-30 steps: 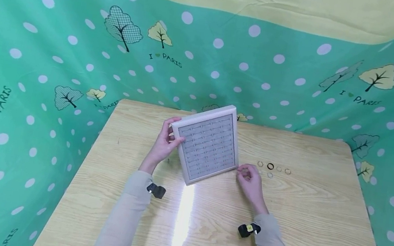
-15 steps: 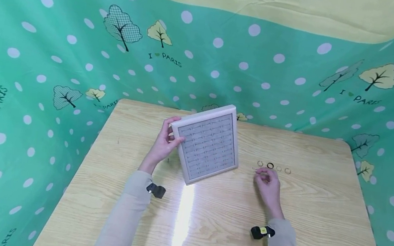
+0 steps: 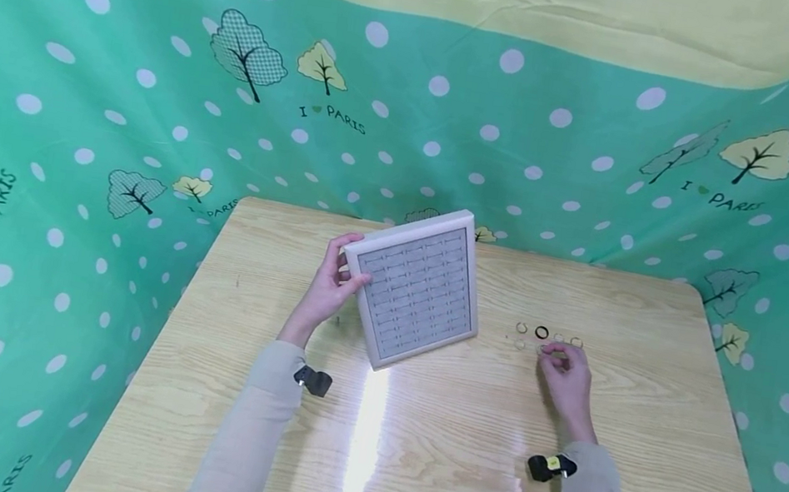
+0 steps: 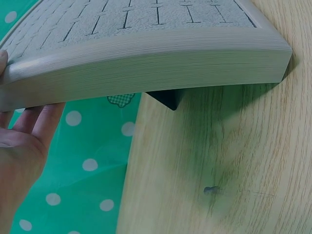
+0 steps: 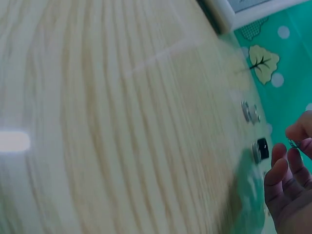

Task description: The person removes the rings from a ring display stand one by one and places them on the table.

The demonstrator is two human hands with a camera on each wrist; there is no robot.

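Note:
My left hand (image 3: 324, 291) grips the upper left corner of a pale-framed ring display box (image 3: 415, 287), thumb on the front and fingers behind. The box is tilted up, and its grey slotted padding shows no rings. In the left wrist view its side wall (image 4: 161, 66) hangs above the table. My right hand (image 3: 567, 380) is low beside the rings on the table; in the right wrist view its thumb and finger pinch a small silvery ring (image 5: 293, 143). Near it lie a black ring (image 3: 541, 332) and several thin metal rings (image 3: 522, 328).
The wooden table (image 3: 410, 458) carries all this. A green dotted curtain (image 3: 413, 114) hangs behind and at both sides. Under the box a black corner piece (image 4: 168, 99) shows, and a small dark object (image 4: 210, 190) lies on the table.
My right hand has moved right, from the box's lower right corner past the left rings to the front row's right side. The left hand and the box have stayed in place.

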